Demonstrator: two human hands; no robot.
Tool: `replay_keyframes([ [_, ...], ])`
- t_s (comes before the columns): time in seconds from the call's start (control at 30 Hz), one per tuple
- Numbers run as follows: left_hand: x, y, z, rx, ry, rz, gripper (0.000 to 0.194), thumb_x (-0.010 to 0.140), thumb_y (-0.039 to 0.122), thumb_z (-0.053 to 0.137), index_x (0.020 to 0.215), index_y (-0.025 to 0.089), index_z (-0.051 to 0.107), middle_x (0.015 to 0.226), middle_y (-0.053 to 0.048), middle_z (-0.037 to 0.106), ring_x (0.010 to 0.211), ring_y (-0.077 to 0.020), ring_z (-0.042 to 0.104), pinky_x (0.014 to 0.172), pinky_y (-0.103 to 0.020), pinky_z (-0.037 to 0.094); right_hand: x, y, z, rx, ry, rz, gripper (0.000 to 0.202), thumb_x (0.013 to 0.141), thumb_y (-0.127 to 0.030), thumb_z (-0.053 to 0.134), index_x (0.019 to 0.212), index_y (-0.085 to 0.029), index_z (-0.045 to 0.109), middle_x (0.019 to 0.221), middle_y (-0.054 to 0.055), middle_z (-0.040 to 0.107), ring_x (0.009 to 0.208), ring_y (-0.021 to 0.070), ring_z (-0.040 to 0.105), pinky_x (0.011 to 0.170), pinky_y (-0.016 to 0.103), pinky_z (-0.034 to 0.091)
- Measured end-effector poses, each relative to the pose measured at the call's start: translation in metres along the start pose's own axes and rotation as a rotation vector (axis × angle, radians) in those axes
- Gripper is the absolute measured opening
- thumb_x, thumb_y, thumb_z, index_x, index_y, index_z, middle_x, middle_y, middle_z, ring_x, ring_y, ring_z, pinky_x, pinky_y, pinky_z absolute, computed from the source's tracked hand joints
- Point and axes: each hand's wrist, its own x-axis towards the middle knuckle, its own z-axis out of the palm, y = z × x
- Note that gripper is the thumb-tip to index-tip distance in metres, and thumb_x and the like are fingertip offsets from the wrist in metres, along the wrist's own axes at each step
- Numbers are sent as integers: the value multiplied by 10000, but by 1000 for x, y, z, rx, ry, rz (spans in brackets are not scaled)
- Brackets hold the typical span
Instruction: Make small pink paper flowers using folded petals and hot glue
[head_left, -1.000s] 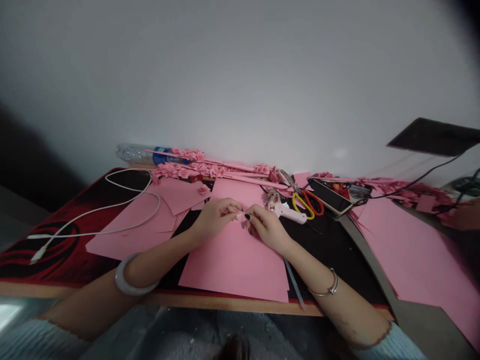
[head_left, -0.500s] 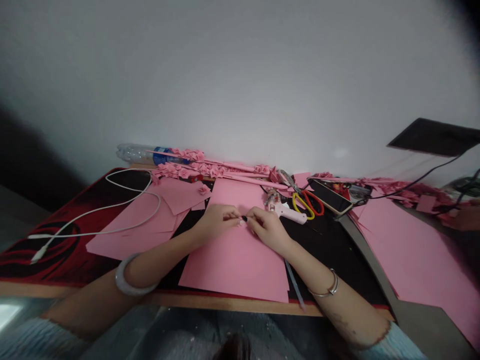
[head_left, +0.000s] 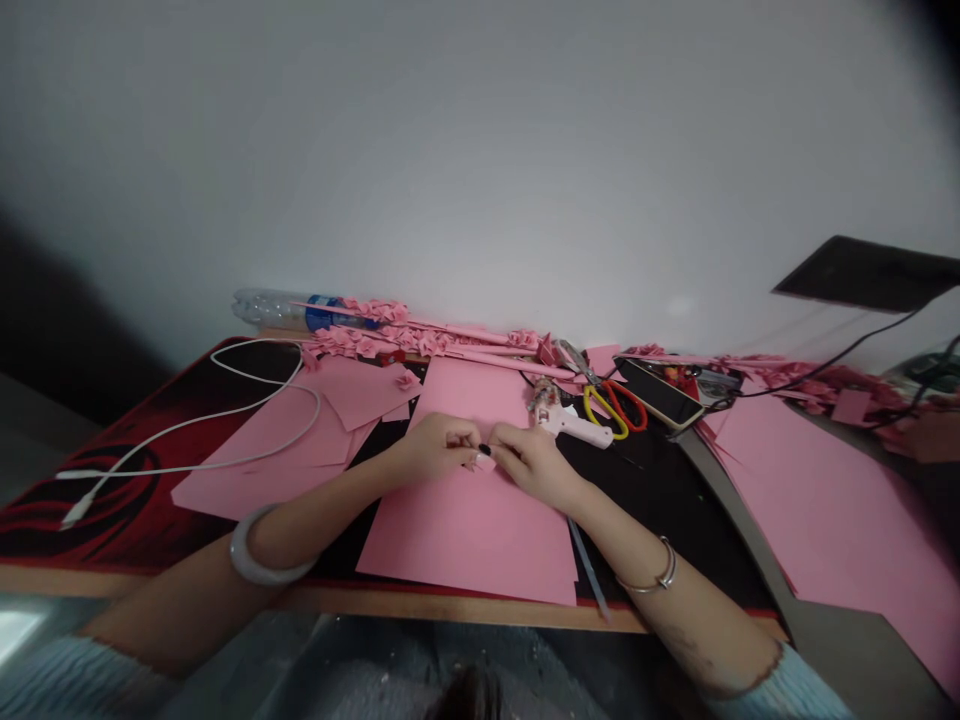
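Note:
Over the large pink sheets (head_left: pixel 472 530) my left hand (head_left: pixel 439 447) and my right hand (head_left: pixel 531 460) meet, fingertips nearly touching. Both pinch a small pink paper piece (head_left: pixel 485 464) between them; its exact shape is too small to tell. To the right of my right hand lies a white glue gun (head_left: pixel 574 427), with scissors (head_left: pixel 616 408) with yellow and red handles beyond it. A thin pen-like stick (head_left: pixel 590 570) lies below my right wrist.
Pink paper flowers on stems (head_left: pixel 420 342) run along the wall beside a plastic bottle (head_left: pixel 274 308). A white cable (head_left: pixel 225 463) crosses pink sheets at left. A phone (head_left: pixel 664 393) lies at back right, near more pink sheets (head_left: pixel 832 500).
My fingertips have shifted slightly and drawn closer together, and the small paper piece has turned and moved a little toward me. Everything else on the table looks the same.

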Motion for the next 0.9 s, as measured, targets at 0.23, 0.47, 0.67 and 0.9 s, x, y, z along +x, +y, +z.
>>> replay_keyframes([
  [0.23, -1, 5, 4, -58, 0, 4, 131, 745, 231, 592, 652, 187, 512, 608, 18, 644, 611, -139, 642, 593, -235, 480, 1, 4, 1, 14, 74, 81, 213, 873, -197, 487, 664, -208, 446, 532, -71, 392, 487, 101, 351, 513, 219, 283],
  [0.47, -4, 11, 5, 89, -66, 93, 126, 772, 218, 570, 675, 197, 494, 529, 65, 537, 476, -107, 541, 488, -207, 397, 1, 4, 3, 112, 96, 133, 111, 862, -236, 546, 765, -204, 503, 588, -56, 467, 523, 112, 425, 533, 220, 327],
  [0.67, -6, 10, 6, 144, 54, 95, 253, 802, 258, 515, 596, 213, 376, 498, 83, 397, 441, -89, 431, 441, -194, 319, 0, 5, 2, 63, 164, 132, 178, 883, -251, 531, 762, -225, 403, 608, -70, 408, 524, 113, 392, 528, 225, 294],
  [0.9, -6, 7, 6, 166, 81, 161, 256, 810, 237, 490, 614, 215, 329, 529, 86, 348, 472, -77, 366, 462, -194, 275, 1, 0, 3, -6, 40, 63, 248, 921, -183, 410, 676, -218, 381, 566, -71, 340, 512, 109, 353, 543, 234, 268],
])
